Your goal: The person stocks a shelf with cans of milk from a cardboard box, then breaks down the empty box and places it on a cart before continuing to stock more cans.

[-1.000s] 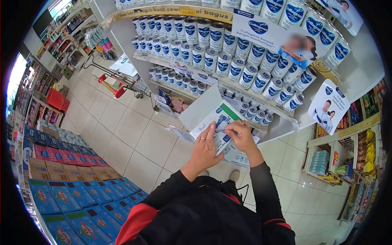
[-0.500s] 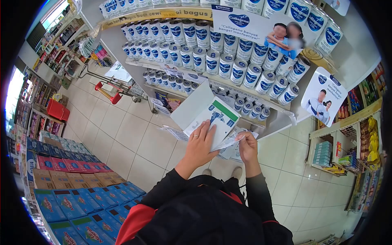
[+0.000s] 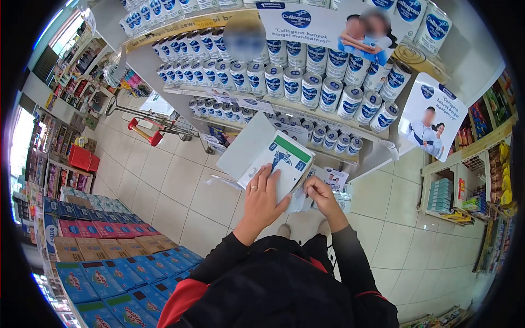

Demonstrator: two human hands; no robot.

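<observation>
A white box (image 3: 284,164) with a green stripe and blue print lies in front of me, its pale flap (image 3: 246,143) raised on the left. Flat on its face rests my left hand (image 3: 263,199), fingers spread, with a ring on one finger. My right hand (image 3: 321,197) is closed in a pinch at the box's lower right edge, on thin translucent wrapping (image 3: 297,200). Below and beside the box, printed papers (image 3: 334,180) show partly.
Shelves of white and blue cans (image 3: 292,85) stand just ahead. A shopping cart (image 3: 158,128) is at the left, with a red basket (image 3: 83,158) beyond it. Stacked blue boxes (image 3: 104,280) fill the lower left. A wooden-edged rack (image 3: 465,164) stands at the right.
My right hand has moved slightly left and down, closer to the box's edge, and the wrapping hangs lower. My left hand stays on the box. The view has shifted a little.
</observation>
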